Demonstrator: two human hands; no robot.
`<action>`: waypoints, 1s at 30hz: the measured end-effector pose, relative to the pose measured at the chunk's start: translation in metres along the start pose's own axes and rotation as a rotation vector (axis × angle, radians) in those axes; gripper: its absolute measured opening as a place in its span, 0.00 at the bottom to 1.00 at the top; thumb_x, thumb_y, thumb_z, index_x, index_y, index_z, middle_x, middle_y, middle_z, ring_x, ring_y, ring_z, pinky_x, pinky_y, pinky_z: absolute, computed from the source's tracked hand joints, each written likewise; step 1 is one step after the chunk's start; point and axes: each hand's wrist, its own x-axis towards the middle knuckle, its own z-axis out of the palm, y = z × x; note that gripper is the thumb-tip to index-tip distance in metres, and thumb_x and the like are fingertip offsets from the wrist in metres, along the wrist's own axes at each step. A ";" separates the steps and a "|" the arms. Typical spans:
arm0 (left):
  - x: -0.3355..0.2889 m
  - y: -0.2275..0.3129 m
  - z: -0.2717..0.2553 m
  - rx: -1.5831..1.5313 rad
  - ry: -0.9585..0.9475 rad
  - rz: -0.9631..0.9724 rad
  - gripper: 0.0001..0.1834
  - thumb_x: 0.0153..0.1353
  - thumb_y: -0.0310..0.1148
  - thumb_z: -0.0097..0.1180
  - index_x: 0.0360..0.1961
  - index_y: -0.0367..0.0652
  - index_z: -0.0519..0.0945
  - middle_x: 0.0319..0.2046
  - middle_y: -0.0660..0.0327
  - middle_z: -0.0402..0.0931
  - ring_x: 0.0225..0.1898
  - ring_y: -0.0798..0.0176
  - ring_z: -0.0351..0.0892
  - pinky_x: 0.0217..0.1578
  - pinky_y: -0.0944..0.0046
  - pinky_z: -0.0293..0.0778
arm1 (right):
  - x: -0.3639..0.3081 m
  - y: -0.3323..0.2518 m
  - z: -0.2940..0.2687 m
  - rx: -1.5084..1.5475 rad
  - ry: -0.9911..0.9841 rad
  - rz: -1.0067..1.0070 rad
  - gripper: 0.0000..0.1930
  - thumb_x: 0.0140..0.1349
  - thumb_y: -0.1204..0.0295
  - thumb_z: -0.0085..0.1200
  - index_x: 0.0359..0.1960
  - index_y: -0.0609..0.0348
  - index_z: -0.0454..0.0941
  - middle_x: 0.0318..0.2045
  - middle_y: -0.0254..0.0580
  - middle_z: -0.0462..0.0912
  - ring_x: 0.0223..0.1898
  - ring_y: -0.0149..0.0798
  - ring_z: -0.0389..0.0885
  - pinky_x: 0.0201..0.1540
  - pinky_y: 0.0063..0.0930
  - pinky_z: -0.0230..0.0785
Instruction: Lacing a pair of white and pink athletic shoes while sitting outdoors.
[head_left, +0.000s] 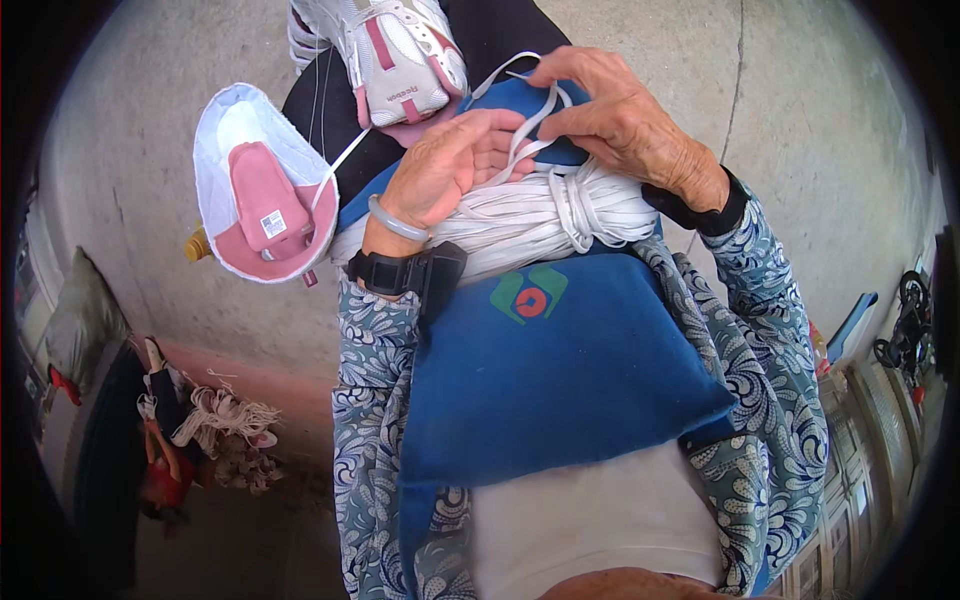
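Above my lap, my right hand (630,120) is closed, pinching a loop of flat white shoelace (548,108) between thumb and fingers. My left hand (455,165) faces palm up with its fingers curled, and the lace runs across its fingertips. Beneath both hands lies a thick bundle of white laces (500,220) across the blue apron (560,370), bound by a strand near its right end. A grey-white sneaker upper (405,75) with pink trim rests just beyond my left hand. Another upper (225,150), its pink lining (268,195) showing, sits to the left, with a lace strip leading from it toward my left hand.
Concrete floor (800,110) surrounds my seat. At the lower left, another person (165,450) is near a pile of pale cords (228,415). A grey-green sack (85,310) stands at far left. Wheeled black gear (912,310) is at far right.
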 end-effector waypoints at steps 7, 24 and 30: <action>0.003 -0.011 -0.002 0.315 0.191 0.067 0.14 0.63 0.33 0.48 0.44 0.33 0.71 0.35 0.58 0.75 0.37 0.68 0.75 0.45 0.68 0.72 | -0.017 0.014 0.003 0.164 -0.059 0.232 0.07 0.46 0.79 0.58 0.29 0.56 0.81 0.37 0.39 0.75 0.39 0.39 0.75 0.40 0.27 0.68; 0.030 0.011 0.016 1.263 0.771 0.470 0.13 0.62 0.37 0.46 0.43 0.42 0.72 0.18 0.56 0.77 0.20 0.62 0.79 0.25 0.64 0.74 | 0.005 0.033 0.006 0.088 0.075 0.249 0.07 0.58 0.75 0.51 0.37 0.60 0.76 0.34 0.42 0.77 0.32 0.41 0.79 0.37 0.23 0.74; 0.047 0.016 0.017 1.551 0.756 0.543 0.08 0.57 0.36 0.51 0.36 0.45 0.75 0.20 0.57 0.77 0.25 0.51 0.79 0.27 0.56 0.72 | 0.027 0.030 -0.031 1.205 0.253 0.761 0.07 0.63 0.69 0.49 0.33 0.59 0.73 0.23 0.31 0.75 0.17 0.21 0.69 0.18 0.16 0.62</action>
